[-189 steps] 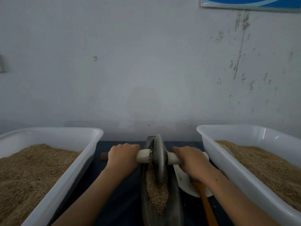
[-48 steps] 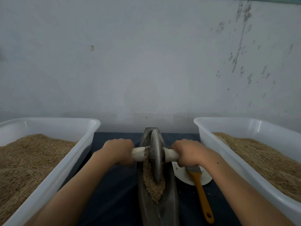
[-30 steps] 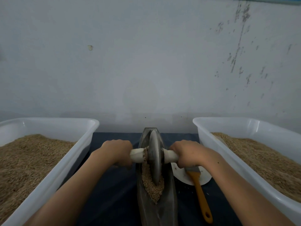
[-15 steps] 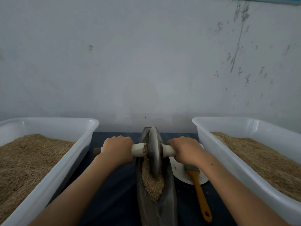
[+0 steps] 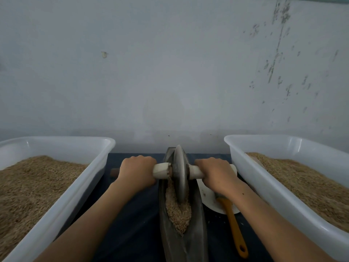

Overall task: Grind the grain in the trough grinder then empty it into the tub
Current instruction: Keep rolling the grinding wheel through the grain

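Head view looks down on a dark, boat-shaped trough grinder [image 5: 181, 241] lying on a dark blue tabletop [image 5: 132, 224]. Its long axis runs straight away from the person toward the pale wall [image 5: 170, 72], its far tip pointing at the wall, and its near end runs out of the bottom of the frame. A grey stone wheel [image 5: 180, 173] stands upright on edge in the channel, thin side toward the person, set toward the far end of the trough. A pale wooden axle [image 5: 160, 171] passes through its hub and lies crosswise, at right angles to the trough.

The left hand [image 5: 137, 172] is wrapped around the axle on the left of the wheel, fingers curled over the top. The right hand [image 5: 217, 173] grasps the axle on the right side in the same way. A dark stub of the axle sticks out past the left fist.

Tan grain [image 5: 178, 210] lies heaped in the channel, around the foot of the wheel and tapering to a point toward the person.

On either side sits a white plastic tub. The left tub [image 5: 79, 188] and the right tub [image 5: 264, 186] are each filled with grain of the same colour. Between trough and right tub rests a white plate [image 5: 207, 197], with an orange-handled brush [image 5: 234, 229] lying across its rim, handle toward the person.
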The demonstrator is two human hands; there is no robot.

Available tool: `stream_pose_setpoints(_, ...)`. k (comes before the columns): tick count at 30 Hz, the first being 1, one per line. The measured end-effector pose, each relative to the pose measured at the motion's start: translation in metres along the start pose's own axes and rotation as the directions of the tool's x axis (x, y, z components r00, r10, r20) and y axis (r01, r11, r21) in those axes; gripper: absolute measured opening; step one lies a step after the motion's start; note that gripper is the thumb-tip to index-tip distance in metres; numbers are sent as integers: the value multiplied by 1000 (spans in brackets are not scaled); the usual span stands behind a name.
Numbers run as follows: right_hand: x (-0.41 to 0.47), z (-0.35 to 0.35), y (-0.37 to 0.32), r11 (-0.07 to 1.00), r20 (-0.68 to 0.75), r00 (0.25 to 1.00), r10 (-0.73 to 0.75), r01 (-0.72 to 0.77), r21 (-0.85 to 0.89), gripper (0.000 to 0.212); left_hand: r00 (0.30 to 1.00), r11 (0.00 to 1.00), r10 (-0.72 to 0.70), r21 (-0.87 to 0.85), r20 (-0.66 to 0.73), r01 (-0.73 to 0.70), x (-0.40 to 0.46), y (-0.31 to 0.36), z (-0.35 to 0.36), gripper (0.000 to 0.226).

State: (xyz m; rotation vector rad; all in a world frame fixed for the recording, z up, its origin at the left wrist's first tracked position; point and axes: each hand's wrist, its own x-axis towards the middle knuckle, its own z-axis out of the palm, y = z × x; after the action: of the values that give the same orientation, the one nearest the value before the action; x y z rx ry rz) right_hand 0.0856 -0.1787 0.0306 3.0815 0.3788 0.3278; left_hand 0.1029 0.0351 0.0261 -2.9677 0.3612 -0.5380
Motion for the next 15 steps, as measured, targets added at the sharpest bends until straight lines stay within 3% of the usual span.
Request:
stream_pose_setpoints(2, 0, 0, 0, 1000, 16, 1000, 2, -2, 4, 28, 1000, 1000, 0, 5, 13, 0, 0, 0, 0, 27)
stream_pose_setpoints(9, 0, -12, 2, 998, 202, 977, -65, 68, -7, 34, 937, 998, -24, -49, 348, 44, -1, -2, -9, 45)
stream_pose_setpoints(12, 0, -13, 3, 998, 251, 966, -66, 63, 19, 35, 930, 997, -15, -64, 368, 41, 0, -3, -9, 46)
stream_pose_setpoints(15, 0, -11, 3, 998, 202, 978, -59, 56, 22, 33, 953, 999, -19, -43, 301, 33, 0, -1, -9, 43)
